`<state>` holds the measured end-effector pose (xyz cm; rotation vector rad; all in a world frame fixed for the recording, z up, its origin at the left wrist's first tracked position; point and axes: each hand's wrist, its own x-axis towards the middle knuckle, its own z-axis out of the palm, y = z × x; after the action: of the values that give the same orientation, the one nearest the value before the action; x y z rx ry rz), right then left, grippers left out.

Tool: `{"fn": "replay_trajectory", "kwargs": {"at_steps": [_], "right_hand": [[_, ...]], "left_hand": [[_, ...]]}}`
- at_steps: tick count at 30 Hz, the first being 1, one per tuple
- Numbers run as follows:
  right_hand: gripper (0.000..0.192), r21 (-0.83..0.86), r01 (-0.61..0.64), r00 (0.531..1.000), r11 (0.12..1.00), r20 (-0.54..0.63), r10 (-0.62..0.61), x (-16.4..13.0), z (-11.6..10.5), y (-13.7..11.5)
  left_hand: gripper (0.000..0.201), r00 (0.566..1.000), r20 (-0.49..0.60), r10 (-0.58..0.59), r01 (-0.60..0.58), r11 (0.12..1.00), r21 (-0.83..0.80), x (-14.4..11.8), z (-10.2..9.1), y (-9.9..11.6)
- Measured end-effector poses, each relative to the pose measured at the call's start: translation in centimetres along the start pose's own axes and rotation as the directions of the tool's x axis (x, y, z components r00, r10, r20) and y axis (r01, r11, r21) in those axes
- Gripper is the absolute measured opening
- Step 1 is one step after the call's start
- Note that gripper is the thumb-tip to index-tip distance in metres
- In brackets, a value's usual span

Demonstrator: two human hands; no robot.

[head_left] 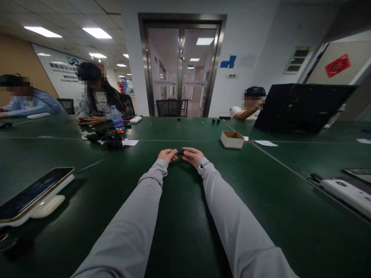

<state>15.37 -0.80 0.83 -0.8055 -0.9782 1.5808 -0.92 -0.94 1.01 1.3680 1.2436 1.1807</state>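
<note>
Both my arms in grey sleeves reach forward over the green table (176, 224). Between my hands is a small black piece (181, 152), too small to tell its kind. My left hand (167, 155) pinches its left end with thumb and fingers. At its right end, my right hand (193, 156) closes on the same piece. The two hands nearly meet, just above the tabletop. To their left lies a pile of black parts (108, 139) beside a white paper. An open cardboard box (232, 141) stands to the right.
A phone (34, 193) on a white stand is at the near left, beside a thin blue stick (90, 166). Farther back stands a water bottle (117, 119). A black monitor (301, 108) and a white power strip (348, 193) are on the right. Several people sit around the table.
</note>
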Motion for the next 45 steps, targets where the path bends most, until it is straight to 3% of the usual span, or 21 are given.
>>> {"fn": "replay_trajectory", "kwargs": {"at_steps": [11,18,26,34,37,41,43,45], "right_hand": [[0.025,-0.017,0.042,0.999,0.999,0.011,-0.042,0.14,0.03,0.15],[0.024,-0.022,0.033,0.999,0.999,0.032,-0.032,0.22,-0.13,0.19],[0.025,-0.018,0.031,0.998,0.999,0.055,-0.030,-0.03,-0.09,0.04],[0.007,-0.047,-0.001,0.999,0.999,-0.046,-0.002,0.15,0.11,-0.10],[0.006,-0.036,0.004,0.998,0.999,-0.065,-0.006,0.28,0.16,-0.02],[0.005,-0.034,-0.004,0.999,0.999,-0.052,0.002,0.31,0.20,0.06],[0.004,-0.035,-0.011,0.998,0.999,-0.054,0.009,0.32,0.18,0.08],[0.004,-0.032,-0.013,0.998,0.999,-0.058,0.011,0.36,0.15,0.10]], "left_hand": [[0.036,0.998,-0.062,0.010,-0.002,0.992,0.129,0.38,-0.01,-0.33],[0.042,0.999,-0.039,0.009,-0.005,0.995,0.100,0.20,0.07,-0.18],[0.050,0.997,-0.078,0.006,0.013,0.970,0.241,0.40,-0.15,-0.35],[0.029,0.993,0.028,0.115,-0.116,0.991,0.066,-0.03,0.15,-0.33],[0.034,0.988,0.038,0.152,-0.154,0.987,0.042,-0.12,0.30,-0.25],[0.037,0.993,0.040,0.111,-0.113,0.993,0.043,0.01,0.48,-0.52],[0.034,0.989,0.013,0.150,-0.150,0.988,0.046,0.13,0.46,-0.67],[0.044,0.983,-0.003,0.181,-0.181,0.983,0.044,0.24,0.38,-0.74]]}}
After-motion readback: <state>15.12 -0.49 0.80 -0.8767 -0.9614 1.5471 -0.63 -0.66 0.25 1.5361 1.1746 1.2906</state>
